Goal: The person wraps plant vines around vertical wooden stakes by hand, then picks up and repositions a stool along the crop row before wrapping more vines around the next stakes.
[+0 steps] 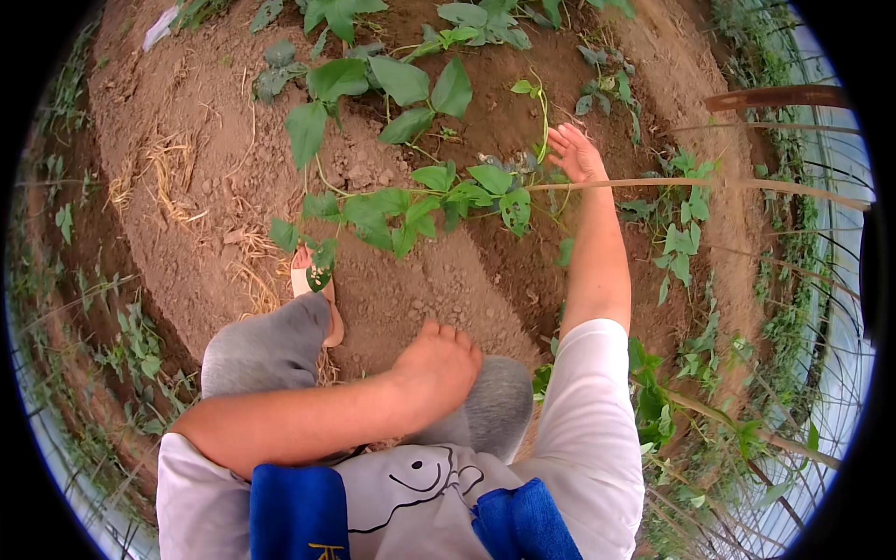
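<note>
My right hand [577, 152] reaches forward over the soil with its fingers extended and somewhat apart. Beside its fingertips a thin, light-green vine shoot [544, 115] stands; whether they touch is unclear. A slender bamboo stake [651, 182] crosses the view at that wrist, and a leafy bean-like vine [434, 199] spreads near its left end. Some leaves there have holes. My left hand [437, 367] lies low over my right knee [493, 402], back upward and fingers curled down, so its palm is hidden.
Larger green leaves [402, 80] grow ahead on bare brown soil [210, 126]. Dry straw [168, 175] lies to the left, near my sandalled foot [325, 308]. More stakes and climbing plants [682, 241] line the right side, before pale plastic sheeting [833, 280]. A blue towel [297, 504] hangs over my chest.
</note>
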Action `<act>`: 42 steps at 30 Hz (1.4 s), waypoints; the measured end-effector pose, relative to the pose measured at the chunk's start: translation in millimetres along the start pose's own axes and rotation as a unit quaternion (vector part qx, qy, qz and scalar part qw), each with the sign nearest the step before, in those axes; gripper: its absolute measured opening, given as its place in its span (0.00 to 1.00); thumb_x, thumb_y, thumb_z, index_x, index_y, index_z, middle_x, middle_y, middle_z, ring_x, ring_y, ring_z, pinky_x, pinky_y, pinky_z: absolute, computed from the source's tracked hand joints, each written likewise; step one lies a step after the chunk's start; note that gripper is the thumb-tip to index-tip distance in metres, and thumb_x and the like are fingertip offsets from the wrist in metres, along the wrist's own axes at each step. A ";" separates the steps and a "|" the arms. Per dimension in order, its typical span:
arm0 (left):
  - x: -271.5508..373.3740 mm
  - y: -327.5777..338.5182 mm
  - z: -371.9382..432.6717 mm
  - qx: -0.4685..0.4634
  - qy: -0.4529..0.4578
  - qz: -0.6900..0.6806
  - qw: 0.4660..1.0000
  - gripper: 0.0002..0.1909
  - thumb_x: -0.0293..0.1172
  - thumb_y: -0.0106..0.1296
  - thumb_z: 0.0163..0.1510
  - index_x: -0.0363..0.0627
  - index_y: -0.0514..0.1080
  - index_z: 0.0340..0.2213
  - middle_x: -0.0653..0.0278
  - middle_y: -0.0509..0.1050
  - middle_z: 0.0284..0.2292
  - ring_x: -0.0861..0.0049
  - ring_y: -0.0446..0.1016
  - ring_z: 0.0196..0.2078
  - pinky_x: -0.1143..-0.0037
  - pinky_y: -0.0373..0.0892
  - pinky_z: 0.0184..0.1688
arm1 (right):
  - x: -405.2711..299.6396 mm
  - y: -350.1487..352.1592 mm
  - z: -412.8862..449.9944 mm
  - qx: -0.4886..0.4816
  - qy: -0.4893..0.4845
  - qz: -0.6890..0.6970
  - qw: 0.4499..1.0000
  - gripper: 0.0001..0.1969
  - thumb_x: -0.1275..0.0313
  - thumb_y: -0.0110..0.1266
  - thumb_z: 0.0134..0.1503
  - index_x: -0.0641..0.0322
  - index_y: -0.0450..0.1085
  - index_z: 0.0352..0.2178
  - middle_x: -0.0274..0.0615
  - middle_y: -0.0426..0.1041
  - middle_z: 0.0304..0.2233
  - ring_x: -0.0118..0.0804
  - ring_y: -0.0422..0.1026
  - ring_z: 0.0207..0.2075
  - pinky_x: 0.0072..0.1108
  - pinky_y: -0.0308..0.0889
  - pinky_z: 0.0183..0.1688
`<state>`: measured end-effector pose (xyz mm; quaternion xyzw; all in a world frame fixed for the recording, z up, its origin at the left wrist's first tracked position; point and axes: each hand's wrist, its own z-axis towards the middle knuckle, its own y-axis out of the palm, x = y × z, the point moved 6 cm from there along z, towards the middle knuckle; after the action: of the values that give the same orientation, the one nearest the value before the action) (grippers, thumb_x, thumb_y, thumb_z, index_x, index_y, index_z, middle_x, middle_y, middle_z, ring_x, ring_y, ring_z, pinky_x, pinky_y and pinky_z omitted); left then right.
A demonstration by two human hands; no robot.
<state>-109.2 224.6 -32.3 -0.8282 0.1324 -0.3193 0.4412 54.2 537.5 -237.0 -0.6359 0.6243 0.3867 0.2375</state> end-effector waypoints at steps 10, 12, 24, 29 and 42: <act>6.5 6.6 5.5 -0.016 0.000 -0.010 1.000 0.11 0.30 0.37 0.45 0.40 0.65 0.29 0.59 0.67 0.27 0.70 0.66 0.32 0.74 0.59 0.34 | 7.9 12.4 -23.7 -0.007 0.037 -0.027 0.999 0.28 0.60 0.55 0.40 0.56 0.56 0.43 0.36 0.63 0.36 0.32 0.59 0.41 0.32 0.49 0.46; 6.6 10.0 5.6 -0.018 -0.003 -0.006 1.000 0.11 0.30 0.37 0.44 0.40 0.66 0.29 0.59 0.67 0.28 0.70 0.66 0.32 0.74 0.59 0.34 | 13.4 28.1 -21.8 -0.061 0.041 -0.019 0.997 0.34 0.57 0.57 0.36 0.56 0.53 0.44 0.36 0.59 0.41 0.32 0.55 0.45 0.33 0.43 0.48; -3.6 2.8 10.9 -0.007 -0.015 -0.017 1.000 0.10 0.29 0.41 0.38 0.39 0.66 0.27 0.58 0.68 0.27 0.70 0.66 0.31 0.74 0.59 0.34 | 58.0 -50.1 -72.0 0.251 -0.023 0.259 0.932 0.04 0.71 0.45 0.46 0.59 0.62 0.22 0.35 0.66 0.26 0.35 0.67 0.32 0.34 0.58 0.39; 3.7 4.6 15.2 -0.014 0.006 -0.016 1.000 0.10 0.28 0.41 0.38 0.40 0.66 0.26 0.59 0.68 0.26 0.70 0.67 0.30 0.74 0.60 0.32 | 78.5 -37.3 -156.9 0.131 -0.064 0.310 0.939 0.07 0.67 0.44 0.48 0.60 0.63 0.23 0.38 0.64 0.35 0.37 0.64 0.38 0.36 0.56 0.42; -25.3 -35.3 12.9 0.028 -0.076 -0.071 0.994 0.15 0.27 0.42 0.39 0.38 0.65 0.32 0.55 0.69 0.30 0.65 0.68 0.34 0.71 0.63 0.35 | -17.6 111.8 -302.7 0.099 -0.170 -0.351 0.915 0.16 0.63 0.42 0.50 0.67 0.67 0.21 0.38 0.65 0.23 0.28 0.63 0.27 0.17 0.58 0.30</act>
<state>-122.3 265.9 -19.2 -0.8449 0.0298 -0.2893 0.4490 5.5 298.7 -25.0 -0.7118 0.3462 0.3169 0.5226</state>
